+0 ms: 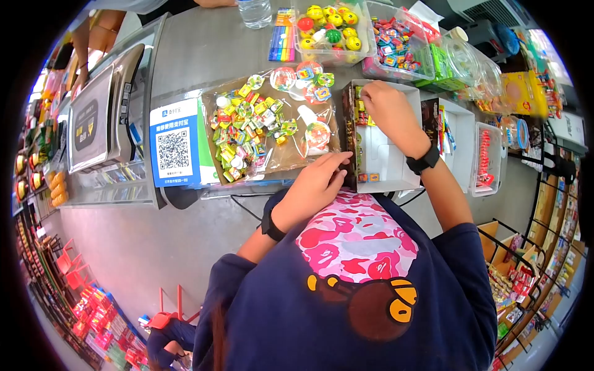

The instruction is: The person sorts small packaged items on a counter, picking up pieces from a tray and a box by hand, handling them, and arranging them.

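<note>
My right hand (388, 114) reaches into a white-lined cardboard box (393, 162), its fingers curled together at the far left inner wall. Whatever they pinch is hidden. Small colourful packets (360, 111) lie along that wall, and a few orange-and-blue ones (369, 177) sit in the near corner. At the box's near left edge rests my left hand (314, 188), fingers stretched out, holding nothing visible. Just left of it is a shallow cardboard tray (272, 162) under clear plastic, with many wrapped candies (247, 127) and a white-capped packaged item (315, 131).
A blue QR-code card (173, 143) stands left of the tray. Behind are tubs of yellow balls (331, 28) and small packets (396, 46), plus a water bottle (255, 12). Another white box (455, 127) and a clear bin (487, 157) stand right.
</note>
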`<control>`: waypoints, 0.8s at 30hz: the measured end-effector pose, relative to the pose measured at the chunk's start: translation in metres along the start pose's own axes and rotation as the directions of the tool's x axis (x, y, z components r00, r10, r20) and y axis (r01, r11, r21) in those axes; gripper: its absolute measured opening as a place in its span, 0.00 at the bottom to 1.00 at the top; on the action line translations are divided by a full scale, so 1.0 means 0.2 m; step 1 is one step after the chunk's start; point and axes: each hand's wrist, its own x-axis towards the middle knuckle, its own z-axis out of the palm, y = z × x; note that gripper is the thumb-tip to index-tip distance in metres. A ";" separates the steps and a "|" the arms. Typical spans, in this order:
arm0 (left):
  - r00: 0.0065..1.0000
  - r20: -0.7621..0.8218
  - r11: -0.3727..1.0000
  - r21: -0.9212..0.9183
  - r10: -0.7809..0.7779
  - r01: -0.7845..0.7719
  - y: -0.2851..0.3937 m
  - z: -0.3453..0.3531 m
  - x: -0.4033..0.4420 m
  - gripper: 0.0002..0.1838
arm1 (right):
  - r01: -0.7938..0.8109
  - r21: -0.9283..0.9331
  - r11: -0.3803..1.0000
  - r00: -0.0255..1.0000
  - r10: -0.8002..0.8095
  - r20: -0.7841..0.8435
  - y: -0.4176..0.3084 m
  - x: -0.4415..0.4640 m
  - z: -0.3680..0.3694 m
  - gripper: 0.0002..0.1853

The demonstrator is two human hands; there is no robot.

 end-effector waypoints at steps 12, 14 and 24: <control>0.855 -0.517 0.712 0.616 0.043 0.337 -0.13 -0.40 -0.13 0.30 | -0.198 0.317 0.928 0.980 0.182 0.080 -0.31 -0.24 -0.31 0.07; 0.850 -0.524 0.704 0.624 0.054 0.340 -0.14 -0.41 -0.12 0.34 | -0.186 0.331 0.925 0.983 0.169 0.077 -0.33 -0.25 -0.31 0.08; 0.849 -0.527 0.741 0.586 0.041 0.328 -0.19 -0.44 -0.03 0.22 | -0.193 0.367 0.910 0.981 0.177 0.079 -0.33 -0.32 -0.26 0.07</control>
